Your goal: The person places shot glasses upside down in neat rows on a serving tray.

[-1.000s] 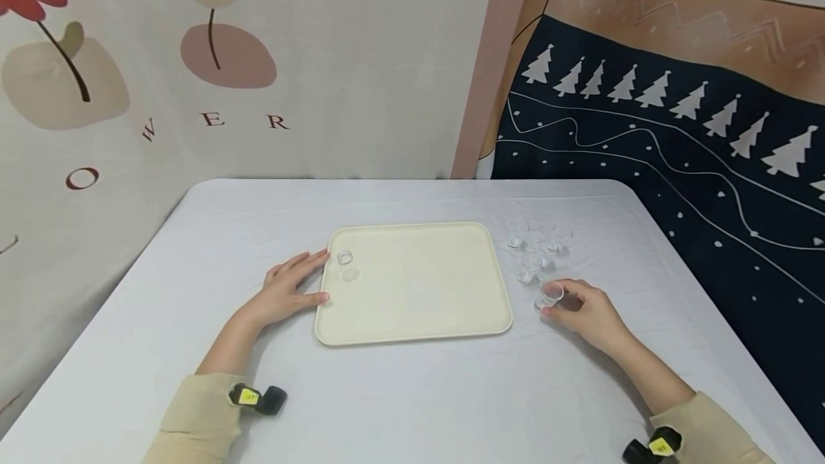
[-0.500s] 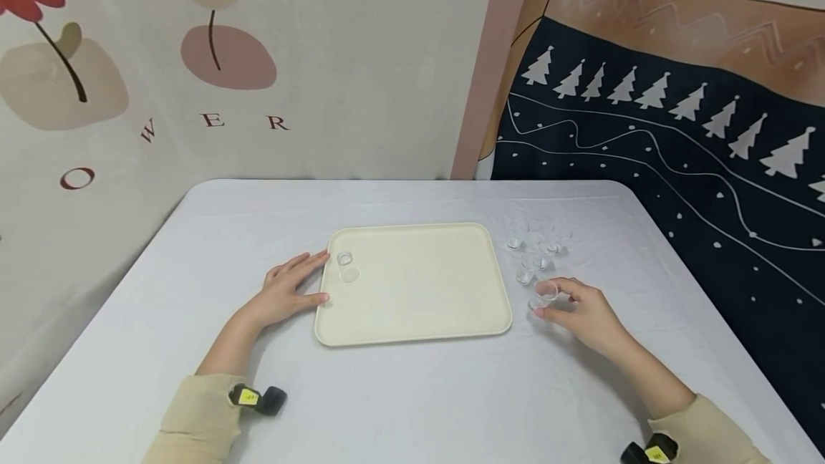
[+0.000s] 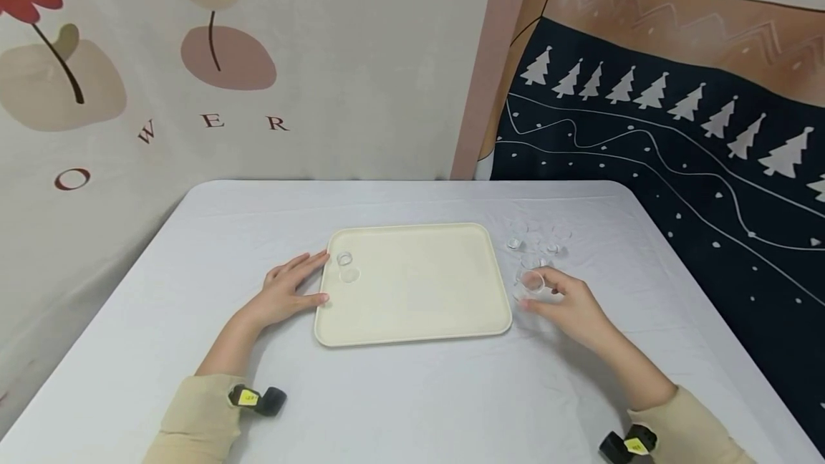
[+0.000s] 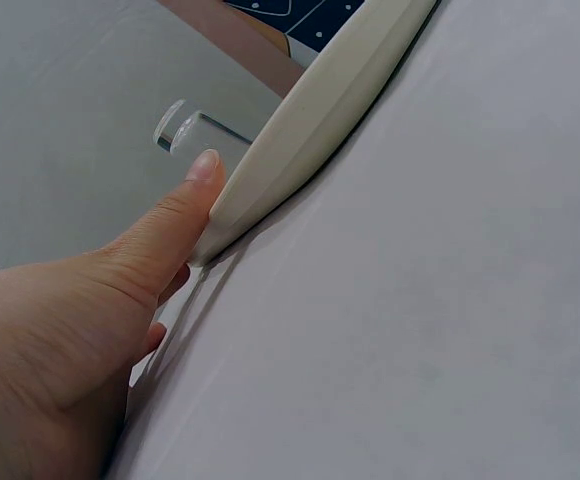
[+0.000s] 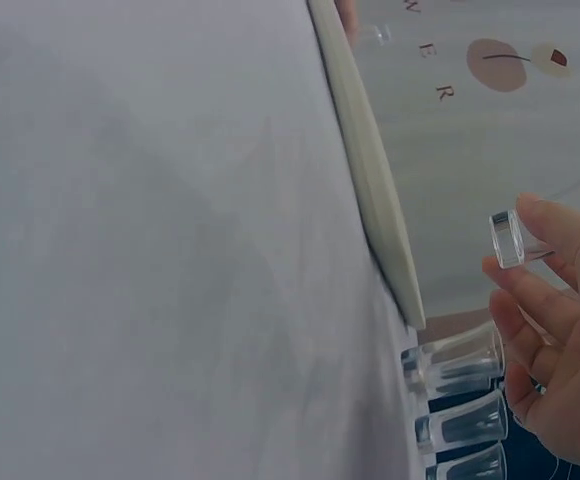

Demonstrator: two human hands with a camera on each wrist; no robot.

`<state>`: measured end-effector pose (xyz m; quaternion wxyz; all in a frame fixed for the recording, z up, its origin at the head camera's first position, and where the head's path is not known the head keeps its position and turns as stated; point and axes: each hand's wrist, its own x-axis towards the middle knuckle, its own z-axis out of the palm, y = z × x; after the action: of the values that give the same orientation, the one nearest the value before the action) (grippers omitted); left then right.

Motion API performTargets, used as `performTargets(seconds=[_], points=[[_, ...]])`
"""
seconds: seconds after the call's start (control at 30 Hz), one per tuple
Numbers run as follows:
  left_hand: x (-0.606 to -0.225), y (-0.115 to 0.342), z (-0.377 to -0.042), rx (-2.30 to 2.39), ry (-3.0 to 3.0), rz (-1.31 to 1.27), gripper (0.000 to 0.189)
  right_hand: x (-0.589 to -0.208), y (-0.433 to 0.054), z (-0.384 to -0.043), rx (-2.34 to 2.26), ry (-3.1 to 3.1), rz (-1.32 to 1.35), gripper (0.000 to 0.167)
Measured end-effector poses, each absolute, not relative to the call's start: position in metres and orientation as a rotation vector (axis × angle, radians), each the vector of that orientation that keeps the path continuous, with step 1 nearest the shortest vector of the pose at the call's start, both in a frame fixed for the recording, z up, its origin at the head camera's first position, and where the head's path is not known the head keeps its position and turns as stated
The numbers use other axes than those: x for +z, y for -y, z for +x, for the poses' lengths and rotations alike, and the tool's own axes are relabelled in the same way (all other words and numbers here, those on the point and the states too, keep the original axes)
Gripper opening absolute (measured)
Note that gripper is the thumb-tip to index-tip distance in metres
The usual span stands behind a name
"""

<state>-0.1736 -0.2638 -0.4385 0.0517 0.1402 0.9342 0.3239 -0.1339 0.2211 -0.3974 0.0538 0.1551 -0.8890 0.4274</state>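
Note:
My right hand (image 3: pixel 576 306) pinches a small clear shot glass (image 3: pixel 533 281) between thumb and fingers. It is held above the table, just right of the cream tray (image 3: pixel 419 285); in the right wrist view its thick base (image 5: pixel 507 238) points toward the tabletop. My left hand (image 3: pixel 283 292) rests at the tray's left edge with outstretched fingers, its thumb (image 4: pixel 185 205) over the rim. Another clear shot glass (image 3: pixel 345 258) stands upside down on the tray near those fingers, thick base up.
Several clear shot glasses (image 3: pixel 552 248) stand upright on the white tablecloth (image 3: pixel 412 399) right of the tray; in the right wrist view some glasses (image 5: pixel 462 422) stand close below my right hand. Printed hangings (image 3: pixel 361 92) rise behind the table.
My right hand has moved left and slightly away from me with the shot glass, closer to the tray's right edge. The left hand and the tray have stayed in place.

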Motion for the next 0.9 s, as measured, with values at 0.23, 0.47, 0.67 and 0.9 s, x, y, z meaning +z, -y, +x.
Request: performTargets(seconds=[0.23,0.47,0.67,0.9], points=[[-0.438,0.264,-0.173,0.991,-2.836,0.423,0.084,-0.395,-0.209,-0.139,1.34,2.634,0.547,0.029],[-0.438,0.264,-0.173,0.974,-2.845,0.439,0.083,-0.389,-0.197,-0.145,1.367,2.565,0.662,0.028],[-0.437,0.263,-0.173,0.975,-2.849,0.447,0.083,-0.385,-0.188,-0.148,1.361,2.539,0.719,0.033],[-0.438,0.264,-0.175,0.963,-2.851,0.447,0.083,-0.366,-0.17,-0.146,1.322,2.447,0.791,0.034]])
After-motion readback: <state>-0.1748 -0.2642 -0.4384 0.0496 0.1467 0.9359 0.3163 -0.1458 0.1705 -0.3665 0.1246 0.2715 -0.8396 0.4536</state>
